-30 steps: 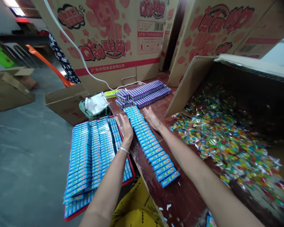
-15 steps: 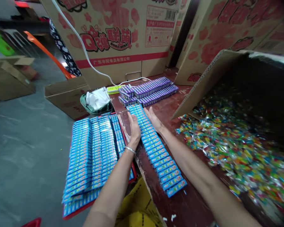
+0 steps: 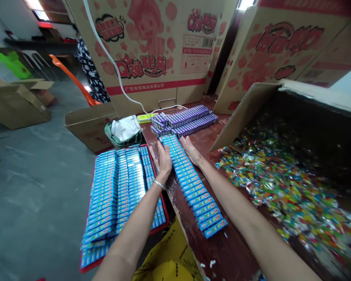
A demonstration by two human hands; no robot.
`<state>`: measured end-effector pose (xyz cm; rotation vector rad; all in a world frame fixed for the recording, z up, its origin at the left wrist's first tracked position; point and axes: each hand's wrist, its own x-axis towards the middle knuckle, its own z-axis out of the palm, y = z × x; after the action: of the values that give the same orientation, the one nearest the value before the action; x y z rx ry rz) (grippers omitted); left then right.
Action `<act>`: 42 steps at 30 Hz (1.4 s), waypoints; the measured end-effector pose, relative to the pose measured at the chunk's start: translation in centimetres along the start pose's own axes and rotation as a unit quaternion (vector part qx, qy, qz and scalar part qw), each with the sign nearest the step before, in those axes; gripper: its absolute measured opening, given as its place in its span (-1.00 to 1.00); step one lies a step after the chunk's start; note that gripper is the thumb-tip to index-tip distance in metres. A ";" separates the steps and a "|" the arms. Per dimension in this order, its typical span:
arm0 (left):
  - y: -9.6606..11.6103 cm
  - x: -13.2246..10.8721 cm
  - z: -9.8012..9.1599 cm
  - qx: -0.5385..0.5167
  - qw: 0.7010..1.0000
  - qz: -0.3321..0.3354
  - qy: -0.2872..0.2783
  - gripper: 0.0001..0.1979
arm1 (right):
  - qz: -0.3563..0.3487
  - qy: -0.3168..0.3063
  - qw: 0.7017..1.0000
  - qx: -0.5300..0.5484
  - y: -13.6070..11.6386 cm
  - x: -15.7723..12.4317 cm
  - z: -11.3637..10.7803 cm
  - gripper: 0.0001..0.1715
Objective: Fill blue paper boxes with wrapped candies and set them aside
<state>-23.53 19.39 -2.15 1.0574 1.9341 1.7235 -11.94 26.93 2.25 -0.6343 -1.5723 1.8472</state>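
Nearest, at the bottom centre of the frame, white scraps (image 3: pixel 212 264) lie on the dark red-brown table (image 3: pixel 225 253); they are best kept out from under the boxes, where they could tilt one. Just above them begins the long row of small blue boxes (image 3: pixel 190 183), running from lower right of centre up to the middle of the frame. The boxes at this near end lean and step slightly out of line, so they probably need the gentlest handling.

At the left, a red tray (image 3: pixel 86 268) carries more rows of blue boxes (image 3: pixel 102 195), close beside the table edge; the left elbow should stay clear of them.

Near the centre, the two hands flank the row's far part. The left hand (image 3: pixel 165 160) is open, fingers extended, palm turned to the row's left side; the right hand (image 3: pixel 192 152) is likewise flat and open along the right side. Neither closes around a box, and how hard they press cannot be told. Even, level pressure from both palms would likely square the row; pushing from one side could bow it.

Just beyond the fingertips, purple boxes (image 3: pixel 193 117) are stacked at the row's far end, so any forward push should be light. The wrapped candies (image 3: pixel 275 183), at right, lie apart from the right hand.
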 end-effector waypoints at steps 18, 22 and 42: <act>3.0 8.3 -1.0 0.468 0.841 0.193 -0.190 -0.47 | 0.353 0.187 0.916 -0.028 0.7 -30.9 -1.9 -0.39; 2.9 7.8 -0.9 0.500 0.822 0.200 -0.184 -0.38 | 0.344 0.213 0.914 0.015 1.9 -29.5 0.3 -0.44; 3.6 5.8 -0.9 0.506 0.831 0.150 -0.175 -0.44 | 0.258 0.314 0.911 0.064 3.5 -28.7 2.9 -0.47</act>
<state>-26.94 22.90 2.75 1.9216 2.5031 0.3817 5.32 3.83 -1.70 -1.5153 -0.8941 1.8031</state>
